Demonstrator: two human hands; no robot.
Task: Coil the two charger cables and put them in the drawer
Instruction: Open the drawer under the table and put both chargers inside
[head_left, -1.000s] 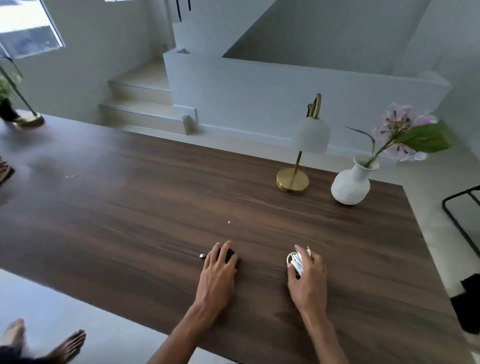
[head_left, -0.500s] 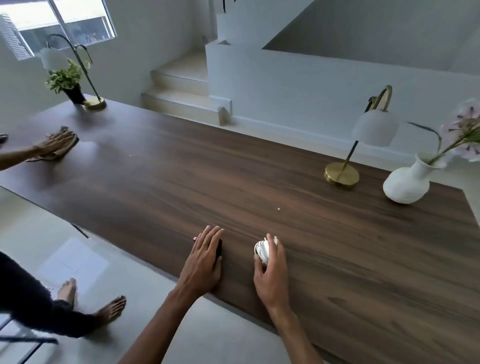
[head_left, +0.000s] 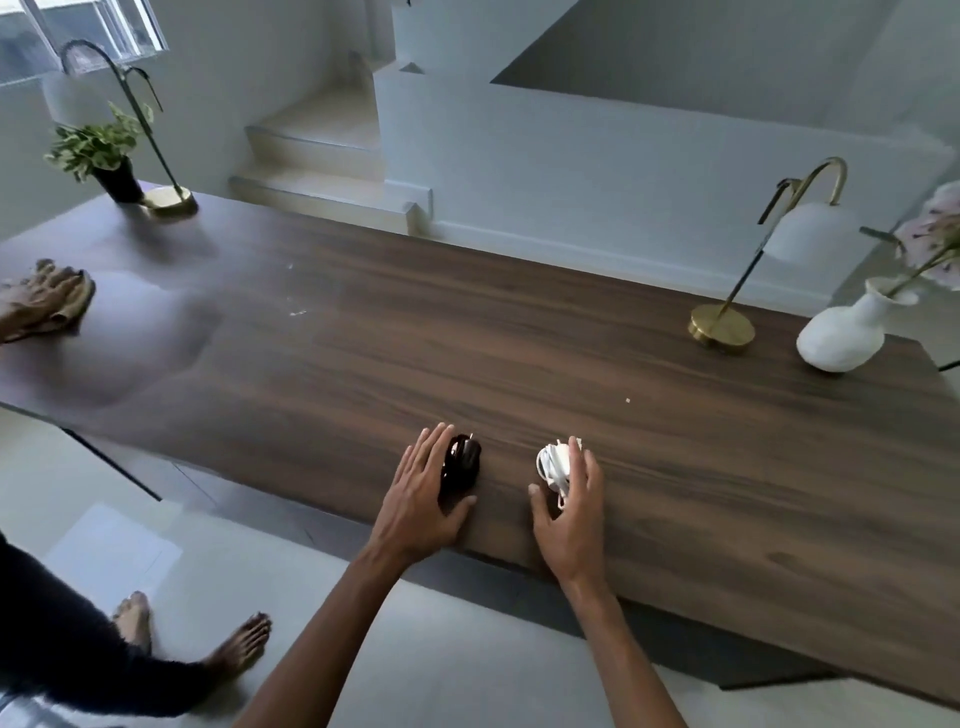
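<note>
A coiled black charger cable (head_left: 460, 464) lies on the dark wooden table (head_left: 519, 338) near its front edge. My left hand (head_left: 421, 499) rests flat beside and partly over it, fingers spread, thumb under the coil's near end. A coiled white charger cable (head_left: 554, 464) sits a little to the right. My right hand (head_left: 569, 512) cups it loosely, fingers along its right side and thumb at its left. No drawer is visible.
A brass lamp (head_left: 724, 325) and a white vase (head_left: 841, 332) with pink flowers stand at the table's right back. A potted plant (head_left: 106, 156) and second lamp (head_left: 169, 197) stand far left. Another person's hand (head_left: 41, 299) wipes the table with a cloth; their feet (head_left: 234, 644) are on the floor at left.
The view has swung left, revealing the other person and the plant. My left hand has slid off the black coil, which now shows; both hands stay by their cables.
</note>
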